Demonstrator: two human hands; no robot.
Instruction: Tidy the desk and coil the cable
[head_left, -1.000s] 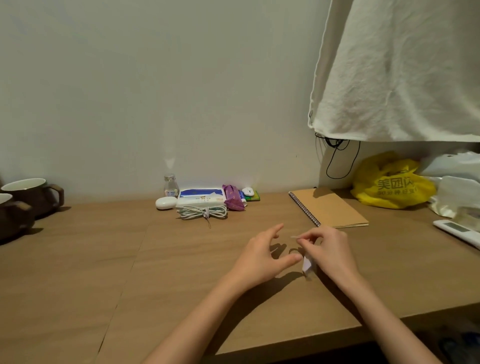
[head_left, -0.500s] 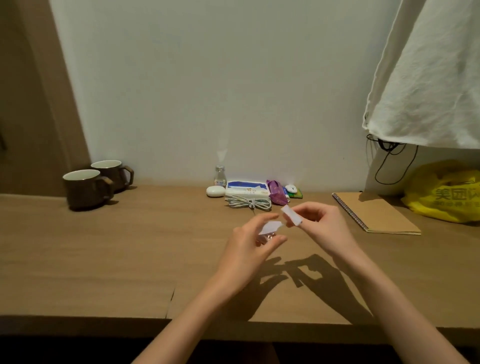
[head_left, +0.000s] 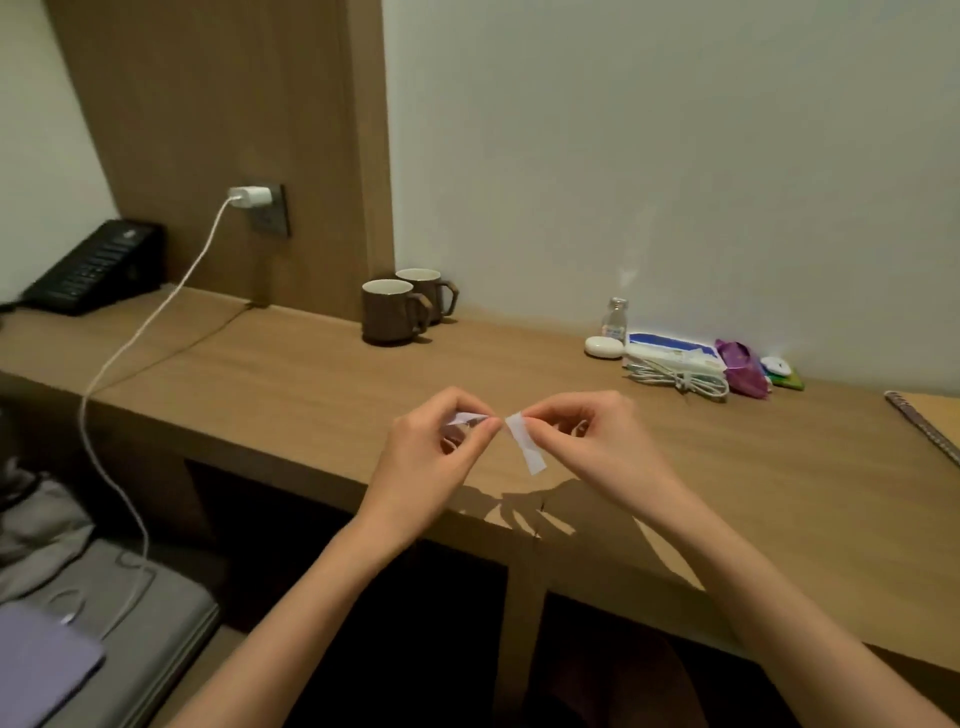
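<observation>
The right hand (head_left: 597, 441) is pinching a white strip (head_left: 525, 446) in its grip, and the left hand (head_left: 431, 452) is pinching a smaller white scrap (head_left: 466, 418), both above the bench (head_left: 311, 384). The coiled cable (head_left: 680, 380) is lying far right, just beside a blue-and-white pack (head_left: 670, 352).

Hotel-like room; built-in wooden desk (head_left: 311, 374); black telephone (head_left: 88, 270); matching mugs (head_left: 392, 312); charger (head_left: 252, 196) in wall socket (head_left: 274, 221).
</observation>
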